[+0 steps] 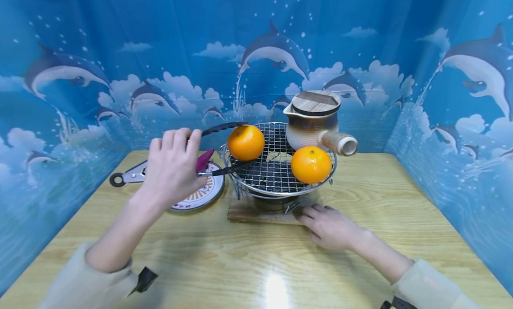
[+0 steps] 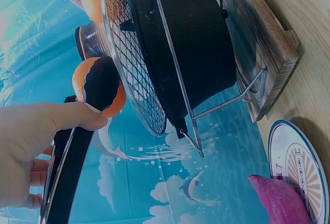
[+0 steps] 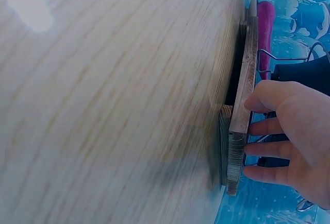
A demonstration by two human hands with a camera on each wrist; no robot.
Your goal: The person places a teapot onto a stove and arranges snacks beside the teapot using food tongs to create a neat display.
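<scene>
nearest on the desk (image 1: 240, 264), the right hand (image 1: 330, 229) touches the front right corner of the wooden board (image 1: 260, 215); its fingertips are hard to make out from the head, but the right wrist view shows them spread, with gaps between, the thumb at the board's front edge, and it alone shows the wooden strip (image 3: 224, 147) under that board. the left hand (image 1: 172, 166) is over the desk's left side, thumb on one arm of the tongs (image 1: 226, 170) and the other fingers curled round the opposite arm. below it, toward the desk's left edge, a patterned plate (image 1: 206, 197) carries a purple pointed thing (image 1: 205, 160), whose thick body shows better from the left wrist. the tongs' black tips pinch one orange (image 1: 246, 143) over the left edge of the round mesh (image 1: 276, 166); whether it touches the wire i cannot tell. a second orange (image 1: 311, 165) sits at the mesh's front right edge. under the mesh, the left wrist view lays bare the black stove (image 2: 196, 38) and a wire stand (image 2: 171, 44), which the head view mostly covers. at the mesh's far right edge stands a side-handled pot (image 1: 306, 133) with a wooden lid (image 1: 315, 103); the left wrist view shows only a part of it. farthest back hangs a blue dolphin curtain (image 1: 180, 24).
</scene>
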